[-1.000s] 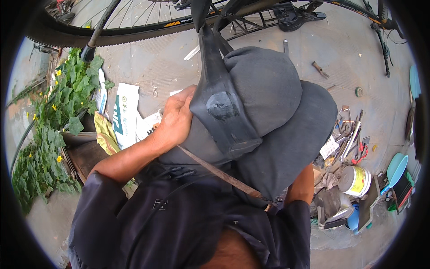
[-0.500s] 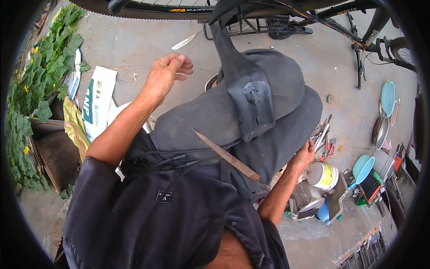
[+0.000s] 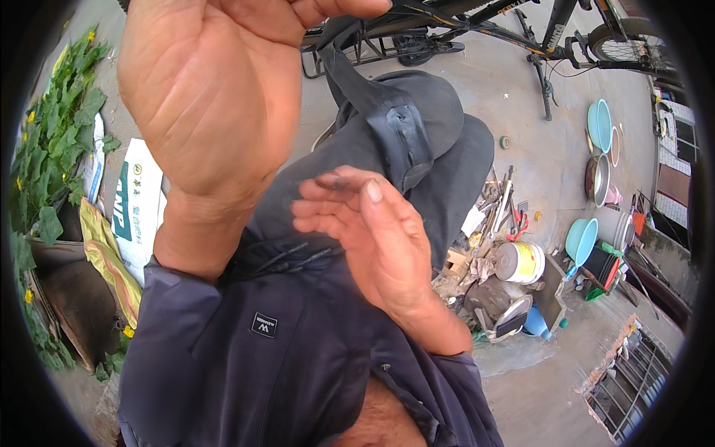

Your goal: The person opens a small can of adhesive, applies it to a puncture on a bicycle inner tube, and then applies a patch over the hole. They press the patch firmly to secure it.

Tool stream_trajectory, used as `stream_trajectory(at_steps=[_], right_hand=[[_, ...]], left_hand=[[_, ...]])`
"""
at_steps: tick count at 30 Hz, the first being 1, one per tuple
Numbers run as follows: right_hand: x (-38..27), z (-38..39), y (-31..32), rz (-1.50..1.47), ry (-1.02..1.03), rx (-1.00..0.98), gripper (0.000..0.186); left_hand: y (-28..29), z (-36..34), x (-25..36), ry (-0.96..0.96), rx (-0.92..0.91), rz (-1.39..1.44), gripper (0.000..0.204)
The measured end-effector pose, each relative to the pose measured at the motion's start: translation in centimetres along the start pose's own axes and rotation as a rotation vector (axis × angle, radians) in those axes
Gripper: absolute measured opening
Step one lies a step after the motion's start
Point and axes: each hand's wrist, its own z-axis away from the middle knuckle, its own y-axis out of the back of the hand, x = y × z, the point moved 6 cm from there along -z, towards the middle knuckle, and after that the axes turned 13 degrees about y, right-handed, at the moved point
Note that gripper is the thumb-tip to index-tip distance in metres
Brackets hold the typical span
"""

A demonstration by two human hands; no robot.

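My left hand (image 3: 212,97) is raised close in front of me at the upper left. Its flat palm and outstretched thumb show, while the other fingers run out of the picture. Over my lap hovers my right hand (image 3: 380,246), palm inward, fingers loosely curved, thumb apart and nothing held; the fingertips look dark and dirty. Beyond it, a black rubber inner tube (image 3: 408,138) drapes over my grey-trousered knee (image 3: 432,97). A round, shiny patched spot is on its upper side, and the tube stretches up toward the bicycle (image 3: 491,33).
Tools and scraps (image 3: 503,208) lie right of my knee, near a white bucket (image 3: 519,262). Light-blue basins (image 3: 599,125) stand farther right. On the left are leafy plants (image 3: 63,141), a white sack (image 3: 138,201) and a yellow sack (image 3: 112,253). A floor grate (image 3: 629,384) lies lower right.
My left hand has come up close to the view. My right hand has left the tools on the right and moved over my lap. The long rusty file on my lap no longer shows.
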Motion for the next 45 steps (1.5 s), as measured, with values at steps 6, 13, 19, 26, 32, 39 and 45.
stream_trajectory(at_steps=[6, 13, 19, 26, 32, 39, 45], right_hand=[[7.3, -3.0, -5.7, -0.036, -0.309, 0.031, 0.034], [15.4, -3.9, -4.8, -0.279, -0.650, -0.217, 0.032], [14.0, -4.4, -6.4, -0.282, -0.542, -0.370, 0.036], [4.4, -6.3, -9.8, -0.462, -0.497, -0.420, 0.040], [8.8, -4.7, -7.9, -0.373, -0.718, -0.183, 0.045], [10.7, -4.5, -7.6, -0.307, -0.650, -0.216, 0.057], [7.1, -5.3, -7.9, -0.166, -0.382, -0.215, 0.067]], left_hand=[[2.3, 2.9, 0.5, -0.108, 0.131, 0.010, 0.048], [3.5, 4.1, -1.3, -0.083, 0.114, 0.060, 0.047], [4.9, 4.5, -2.0, -0.056, 0.144, 0.054, 0.045], [6.1, 3.2, -3.4, 0.015, 0.147, 0.036, 0.043], [9.1, 4.8, -1.7, 0.049, 0.141, -0.013, 0.042], [10.5, 5.5, -1.4, 0.064, 0.142, -0.036, 0.040], [7.8, 3.2, -3.7, 0.086, 0.099, -0.004, 0.039]])
